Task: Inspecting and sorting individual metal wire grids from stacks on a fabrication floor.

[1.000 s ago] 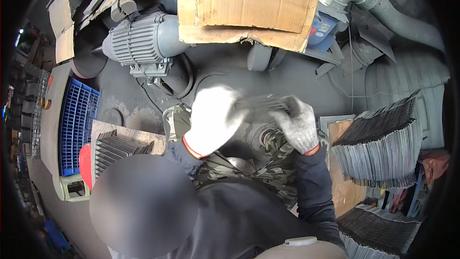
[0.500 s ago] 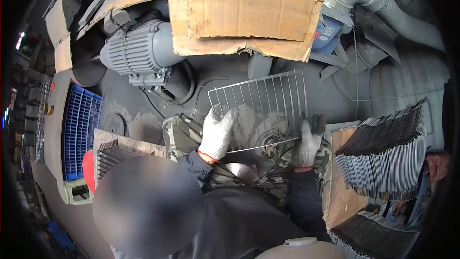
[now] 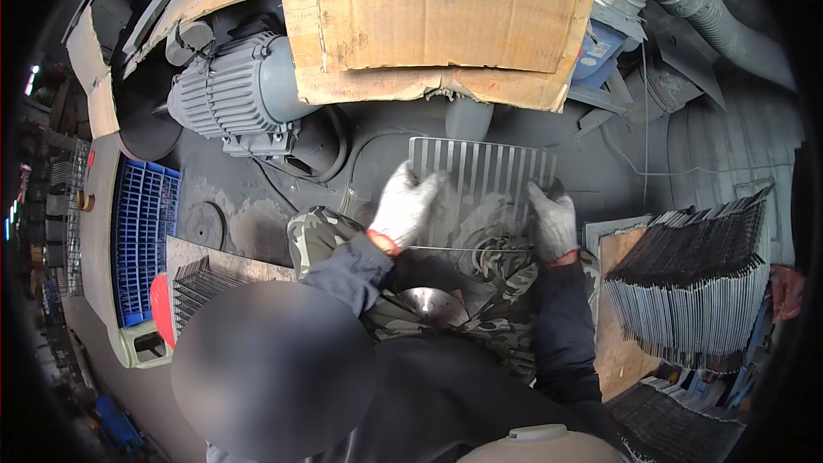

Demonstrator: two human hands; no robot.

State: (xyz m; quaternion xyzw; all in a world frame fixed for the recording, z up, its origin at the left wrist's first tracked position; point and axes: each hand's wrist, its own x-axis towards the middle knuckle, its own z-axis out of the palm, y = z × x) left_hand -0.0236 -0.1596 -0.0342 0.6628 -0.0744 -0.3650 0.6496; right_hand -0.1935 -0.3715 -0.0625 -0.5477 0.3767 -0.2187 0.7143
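A rectangular wire rack (image 3: 478, 173) with parallel bars is held over my lap between my two gloved hands. Its bars look smeared by motion. My left hand (image 3: 405, 209), in a white glove with a red cuff, is closed on the rack's left side. On the opposite side, my right hand (image 3: 555, 221), its glove darkened at the fingertips, grips the rack's edge. Below the rack, a shiny rounded metal piece (image 3: 426, 302) shows between my camouflage trouser legs (image 3: 330, 236).
Ahead hangs a worn cardboard sheet (image 3: 446, 17), with a grey electric motor (image 3: 230, 90) on its left. Dense stacks of wire racks (image 3: 707, 300) stand at right on a board (image 3: 619, 309). More racks (image 3: 206, 287) and a blue crate (image 3: 146, 240) are at left.
The rack has turned from a slant to nearly square, its upper right corner lower. My left hand has shifted right, and my right hand has tilted. The view has moved slightly.
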